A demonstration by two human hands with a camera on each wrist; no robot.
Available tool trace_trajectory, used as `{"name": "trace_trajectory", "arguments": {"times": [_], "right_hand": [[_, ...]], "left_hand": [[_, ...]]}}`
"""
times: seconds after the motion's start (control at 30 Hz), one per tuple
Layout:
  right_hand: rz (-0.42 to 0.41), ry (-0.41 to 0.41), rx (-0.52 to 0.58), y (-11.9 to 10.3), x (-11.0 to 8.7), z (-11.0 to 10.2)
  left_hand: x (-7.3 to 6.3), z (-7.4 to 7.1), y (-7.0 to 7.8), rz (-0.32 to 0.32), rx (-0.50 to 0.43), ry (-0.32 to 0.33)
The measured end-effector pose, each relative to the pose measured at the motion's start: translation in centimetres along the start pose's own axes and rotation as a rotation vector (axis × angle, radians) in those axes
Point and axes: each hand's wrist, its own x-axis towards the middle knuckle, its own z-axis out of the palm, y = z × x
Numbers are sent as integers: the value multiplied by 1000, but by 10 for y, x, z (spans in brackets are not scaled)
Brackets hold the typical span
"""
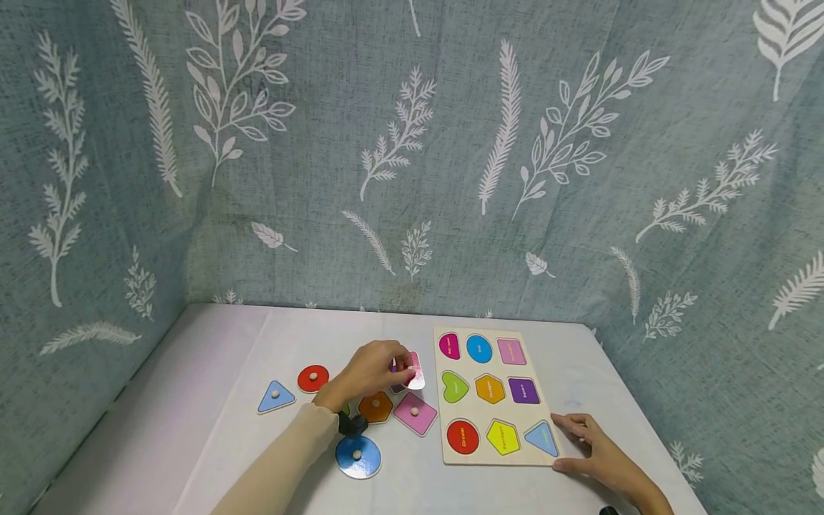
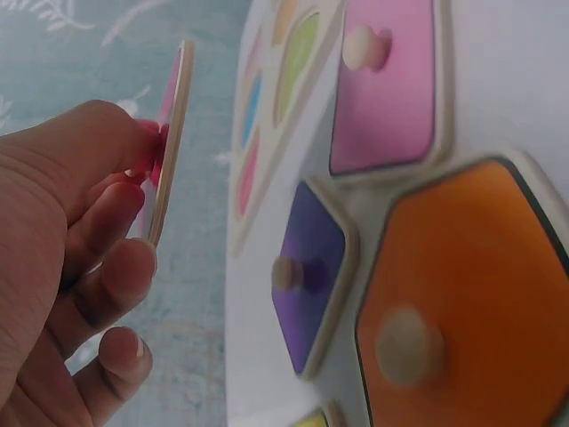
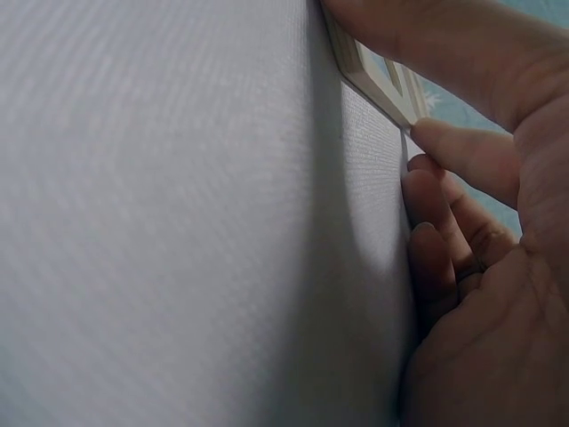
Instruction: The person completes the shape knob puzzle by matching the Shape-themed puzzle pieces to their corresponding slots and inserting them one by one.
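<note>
Above the loose pieces, my left hand (image 1: 380, 363) pinches a pink puzzle piece (image 1: 418, 373) between thumb and fingers. The left wrist view shows this piece (image 2: 173, 133) edge-on, upright and off the table, its exact shape unclear. A purple piece (image 2: 313, 276) lies just beyond the hand, beside an orange hexagon piece (image 1: 375, 407) and a pink piece (image 1: 415, 414), each with a wooden knob. My right hand (image 1: 597, 454) rests at the right edge of the puzzle board (image 1: 489, 459), its thumb and index finger spread apart and touching the edge near the front corner.
Left of the hand lie a blue triangle piece (image 1: 275, 397) and a red round piece (image 1: 313, 378). A blue round piece (image 1: 357, 458) lies nearer the front. A green piece is mostly hidden under the left wrist. A patterned curtain (image 1: 399, 179) stands behind the white table (image 1: 212, 429).
</note>
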Motion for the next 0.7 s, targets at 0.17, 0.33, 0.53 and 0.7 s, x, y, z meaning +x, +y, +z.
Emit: {"name": "trace_trajectory", "arguments": {"times": [0.17, 0.33, 0.53, 0.7], "right_hand": [[16, 7, -6, 0, 0, 1], [30, 14, -24, 0, 0, 1], [52, 26, -59, 0, 2, 2], [53, 30, -55, 1, 3, 3]], "left_hand": [[15, 9, 5, 16, 5, -16], [35, 19, 12, 15, 30, -27], [56, 26, 16, 25, 67, 4], [67, 31, 14, 27, 69, 21]]}}
